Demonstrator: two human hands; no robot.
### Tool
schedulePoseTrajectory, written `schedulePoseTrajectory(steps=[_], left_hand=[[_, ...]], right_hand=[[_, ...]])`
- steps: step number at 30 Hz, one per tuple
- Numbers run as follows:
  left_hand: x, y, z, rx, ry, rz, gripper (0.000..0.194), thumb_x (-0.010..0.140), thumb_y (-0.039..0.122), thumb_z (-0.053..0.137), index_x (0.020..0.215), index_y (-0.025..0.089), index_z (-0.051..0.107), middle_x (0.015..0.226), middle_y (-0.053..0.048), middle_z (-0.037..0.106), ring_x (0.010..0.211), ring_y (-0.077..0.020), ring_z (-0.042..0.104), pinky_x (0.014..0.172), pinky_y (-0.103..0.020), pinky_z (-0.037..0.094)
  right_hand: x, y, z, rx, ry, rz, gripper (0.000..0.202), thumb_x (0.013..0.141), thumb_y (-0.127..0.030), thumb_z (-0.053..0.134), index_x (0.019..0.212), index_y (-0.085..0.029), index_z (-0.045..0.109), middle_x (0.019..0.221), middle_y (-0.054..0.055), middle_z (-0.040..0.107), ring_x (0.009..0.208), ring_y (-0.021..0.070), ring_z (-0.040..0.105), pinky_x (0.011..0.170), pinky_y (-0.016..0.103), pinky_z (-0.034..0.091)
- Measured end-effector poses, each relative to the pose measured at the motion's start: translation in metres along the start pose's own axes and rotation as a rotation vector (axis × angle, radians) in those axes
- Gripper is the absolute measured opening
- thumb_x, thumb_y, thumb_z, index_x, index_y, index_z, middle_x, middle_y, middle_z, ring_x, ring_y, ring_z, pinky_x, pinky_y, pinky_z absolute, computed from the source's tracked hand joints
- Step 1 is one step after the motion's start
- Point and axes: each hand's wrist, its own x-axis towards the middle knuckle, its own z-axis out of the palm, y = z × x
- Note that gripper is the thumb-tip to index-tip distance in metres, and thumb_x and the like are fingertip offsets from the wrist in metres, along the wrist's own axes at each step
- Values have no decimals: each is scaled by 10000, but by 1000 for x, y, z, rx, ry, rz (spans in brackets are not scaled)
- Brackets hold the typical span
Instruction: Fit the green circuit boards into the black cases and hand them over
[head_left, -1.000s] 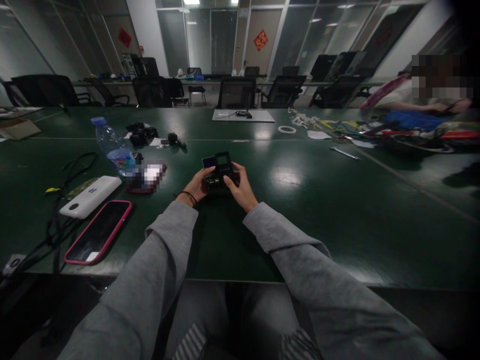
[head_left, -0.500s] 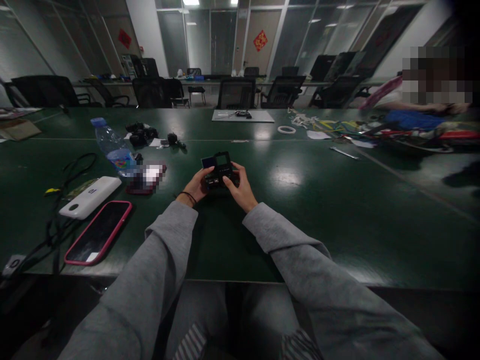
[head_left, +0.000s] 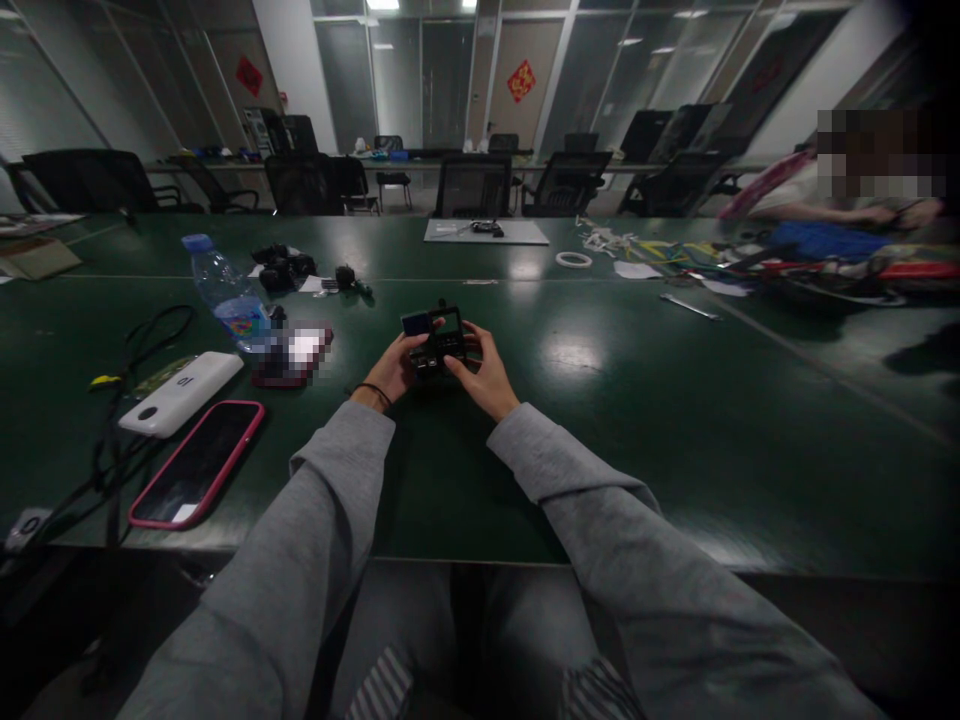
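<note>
Above the green table, at the middle of the head view, both my hands hold a small black boxy device (head_left: 425, 362) with a raised, window-like frame (head_left: 448, 325) on top and small light details on its near side. My left hand (head_left: 392, 370), with a dark band at the wrist, closes on its left side. A flat dark-blue piece (head_left: 415, 323) stands up by that thumb; whether it is part of the device I cannot tell. My right hand (head_left: 485, 373) grips the right side, thumb across the front and fingers behind, partly hidden.
To the left lie a pink-edged phone (head_left: 198, 464), a white power bank (head_left: 182, 393), black cables (head_left: 112, 450) and another phone (head_left: 289, 360), beside a tilted water bottle (head_left: 232, 300). Black gadgets (head_left: 283, 268) sit behind. A person (head_left: 817, 205) is at the right, near piled cables (head_left: 690, 255).
The black device has turned slightly in my hands, and its frame now shows at a different angle. My right thumb has shifted a little left and down. The table items stay put.
</note>
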Motion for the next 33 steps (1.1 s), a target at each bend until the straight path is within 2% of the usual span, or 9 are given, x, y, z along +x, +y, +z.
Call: schedulePoseTrajectory(steps=[5, 9, 12, 17, 20, 24, 28, 33], left_hand=[[7, -3, -5, 59, 113, 91, 400, 703, 227, 749, 1093, 197, 667, 989, -57, 721, 860, -181, 675, 784, -304, 523], [19, -6, -19, 230, 271, 150, 418, 588, 219, 842, 966, 162, 675, 856, -28, 690, 780, -148, 646, 759, -271, 499], [26, -8, -29, 406, 343, 163, 416, 620, 293, 832, 965, 147, 651, 922, -50, 682, 868, -169, 647, 825, -290, 490], [31, -13, -38, 746, 491, 229, 678, 663, 403, 813, 1187, 104, 503, 1165, -157, 631, 1006, -205, 632, 865, -308, 489], [31, -13, -42, 869, 490, 204, 710, 645, 531, 793, 1161, 115, 539, 1146, -151, 644, 994, -220, 636, 851, -322, 492], [30, -8, -48, 1011, 511, 139, 677, 638, 638, 745, 1069, 131, 617, 1056, -128, 673, 924, -219, 644, 796, -315, 488], [29, -6, -52, 1232, 485, 178, 696, 684, 741, 628, 1019, 131, 647, 992, -125, 681, 886, -230, 634, 754, -324, 480], [27, -6, -49, 1349, 518, 237, 611, 784, 671, 577, 1104, 155, 651, 1048, -125, 684, 961, -236, 631, 831, -330, 473]], right_hand=[[9, 12, -8, 48, -42, 67, 724, 789, -606, 669, 1342, -213, 413, 1186, 115, 568, 1071, 243, 581, 891, 436, 535], [15, 26, -21, -128, 82, 99, 612, 819, -564, 634, 1277, -184, 493, 1054, 99, 600, 989, 234, 592, 912, 456, 504], [16, 31, -29, -284, 137, 117, 495, 832, -467, 629, 1217, -168, 543, 1003, 93, 611, 962, 228, 591, 912, 440, 488], [16, 28, -33, -493, 138, 212, 316, 870, -407, 571, 1046, -155, 647, 929, 97, 644, 967, 254, 562, 915, 437, 455], [16, 28, -34, -555, 141, 271, 300, 895, -408, 543, 996, -155, 670, 951, 114, 657, 1034, 282, 535, 930, 439, 437], [17, 33, -35, -595, 149, 330, 277, 919, -385, 517, 954, -161, 675, 976, 122, 650, 1029, 278, 541, 939, 440, 423], [17, 37, -34, -597, 144, 312, 268, 931, -377, 497, 964, -165, 658, 985, 117, 641, 1007, 268, 550, 927, 439, 428], [13, 34, -30, -638, 113, 187, 361, 923, -450, 516, 1091, -142, 601, 1059, 134, 615, 1023, 281, 527, 936, 449, 437]])
